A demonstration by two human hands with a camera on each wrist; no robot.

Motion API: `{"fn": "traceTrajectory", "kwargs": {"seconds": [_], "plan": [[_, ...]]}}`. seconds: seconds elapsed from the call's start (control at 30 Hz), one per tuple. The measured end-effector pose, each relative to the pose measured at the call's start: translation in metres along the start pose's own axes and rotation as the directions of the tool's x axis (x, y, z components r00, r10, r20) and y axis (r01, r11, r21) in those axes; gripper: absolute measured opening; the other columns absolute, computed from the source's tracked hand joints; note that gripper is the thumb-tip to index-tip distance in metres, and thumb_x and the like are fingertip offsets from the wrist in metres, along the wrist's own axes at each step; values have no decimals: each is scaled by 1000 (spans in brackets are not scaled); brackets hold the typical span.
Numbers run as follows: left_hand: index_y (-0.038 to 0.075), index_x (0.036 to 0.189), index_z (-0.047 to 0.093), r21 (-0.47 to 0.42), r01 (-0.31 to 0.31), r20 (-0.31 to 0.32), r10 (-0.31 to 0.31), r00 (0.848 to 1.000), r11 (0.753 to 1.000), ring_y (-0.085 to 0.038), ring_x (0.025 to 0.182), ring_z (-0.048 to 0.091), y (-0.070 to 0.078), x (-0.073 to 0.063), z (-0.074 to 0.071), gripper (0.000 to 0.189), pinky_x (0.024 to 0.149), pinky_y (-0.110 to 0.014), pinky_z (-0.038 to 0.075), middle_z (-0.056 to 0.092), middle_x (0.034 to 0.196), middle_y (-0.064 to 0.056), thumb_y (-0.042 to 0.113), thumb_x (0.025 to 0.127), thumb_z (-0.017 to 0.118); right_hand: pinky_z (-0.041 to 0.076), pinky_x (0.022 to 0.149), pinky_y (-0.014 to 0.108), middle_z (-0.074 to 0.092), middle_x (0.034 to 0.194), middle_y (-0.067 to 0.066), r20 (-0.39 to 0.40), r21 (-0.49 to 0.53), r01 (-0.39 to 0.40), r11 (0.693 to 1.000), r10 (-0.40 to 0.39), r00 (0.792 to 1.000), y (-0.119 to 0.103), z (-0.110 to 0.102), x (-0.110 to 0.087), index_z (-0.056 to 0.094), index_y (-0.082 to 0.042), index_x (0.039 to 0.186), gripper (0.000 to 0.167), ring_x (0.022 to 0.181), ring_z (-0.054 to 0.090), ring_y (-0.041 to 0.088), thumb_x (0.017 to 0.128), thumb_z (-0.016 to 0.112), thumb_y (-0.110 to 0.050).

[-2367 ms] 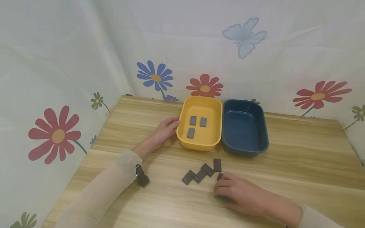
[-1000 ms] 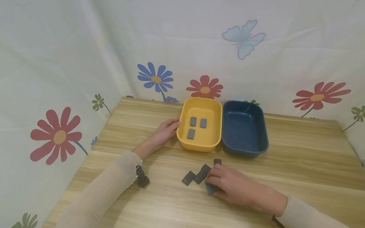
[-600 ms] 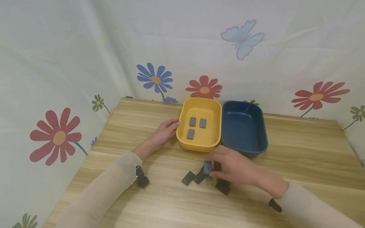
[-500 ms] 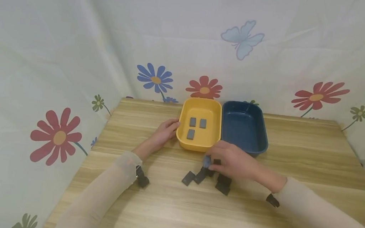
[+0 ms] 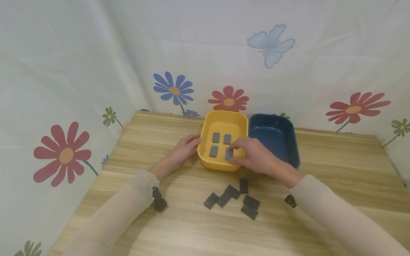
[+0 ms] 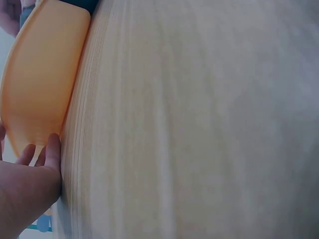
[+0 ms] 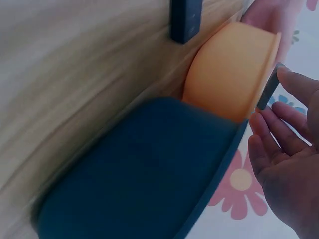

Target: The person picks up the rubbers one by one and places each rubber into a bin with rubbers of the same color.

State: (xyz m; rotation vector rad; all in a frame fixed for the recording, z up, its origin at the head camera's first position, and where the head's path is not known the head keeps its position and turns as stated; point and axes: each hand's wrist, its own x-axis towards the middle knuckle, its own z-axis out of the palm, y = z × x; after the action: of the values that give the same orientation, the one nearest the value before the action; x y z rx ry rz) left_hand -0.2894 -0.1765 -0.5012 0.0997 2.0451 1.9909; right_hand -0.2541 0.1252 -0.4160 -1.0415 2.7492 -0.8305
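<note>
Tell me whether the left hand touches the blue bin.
No, the left hand touches the yellow bin, on its side away from the blue bin.

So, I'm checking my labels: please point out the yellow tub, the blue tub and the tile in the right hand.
Yellow tub point(image 5: 221, 145), head view: bare floor.
Blue tub point(image 5: 273, 137), head view: bare floor.
Held gray tile point(image 7: 269, 88), right wrist view: visible side.

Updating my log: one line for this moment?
right hand: pinches tile above yellow bin | left hand: touches yellow bin | yellow bin: three tiles | table: six tiles
</note>
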Motion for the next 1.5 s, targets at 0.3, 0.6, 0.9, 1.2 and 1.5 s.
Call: {"fn": "traceTrajectory", "kwargs": {"seconds": [0.3, 0.6, 0.9, 1.2, 1.5], "plan": [[0, 156, 45, -4, -5, 1, 5, 1000, 1000, -30, 141, 55, 0, 0, 0, 57, 115, -39, 47, 50, 157, -17, 34, 113, 54, 56, 103, 47, 74, 121, 7, 29, -14, -47, 999, 48, 998, 10, 4, 26, 74, -6, 128, 40, 114, 67, 31, 92, 85, -22], [-1, 157, 43, -21, 0, 7, 0, 1000, 1000, -32, 141, 54, -2, 3, -1, 58, 114, -39, 48, 48, 158, -19, 34, 112, 54, 56, 105, 46, 74, 125, 9, 86, -69, -63, 996, 69, 994, 14, 11, 42, 74, -4, 129, 41, 118, 68, 28, 94, 84, -22], [0, 156, 45, -15, 5, 3, -5, 1000, 1000, -31, 139, 56, -2, 3, -1, 57, 113, -38, 49, 50, 156, -17, 34, 112, 55, 57, 102, 48, 76, 120, 11, 95, -122, -50, 991, 62, 994, 17, 17, 50, 76, -3, 124, 37, 115, 70, 29, 92, 84, -20], [-1, 157, 43, -10, 8, 9, -8, 1000, 1000, -30, 141, 54, 0, 1, 0, 59, 115, -40, 48, 48, 158, -18, 35, 112, 55, 58, 94, 42, 76, 109, 7, 113, -169, -17, 986, 36, 993, 20, 20, 53, 76, -4, 120, 34, 96, 65, 23, 93, 84, -22], [-1, 157, 43, -5, 10, 3, -10, 1000, 1000, -30, 141, 54, -1, 1, -1, 60, 115, -39, 47, 48, 159, -18, 35, 111, 56, 56, 85, 40, 75, 100, 5, 110, -182, -33, 983, 54, 992, 19, 23, 54, 77, -5, 114, 30, 88, 62, 23, 91, 86, -21]]}}
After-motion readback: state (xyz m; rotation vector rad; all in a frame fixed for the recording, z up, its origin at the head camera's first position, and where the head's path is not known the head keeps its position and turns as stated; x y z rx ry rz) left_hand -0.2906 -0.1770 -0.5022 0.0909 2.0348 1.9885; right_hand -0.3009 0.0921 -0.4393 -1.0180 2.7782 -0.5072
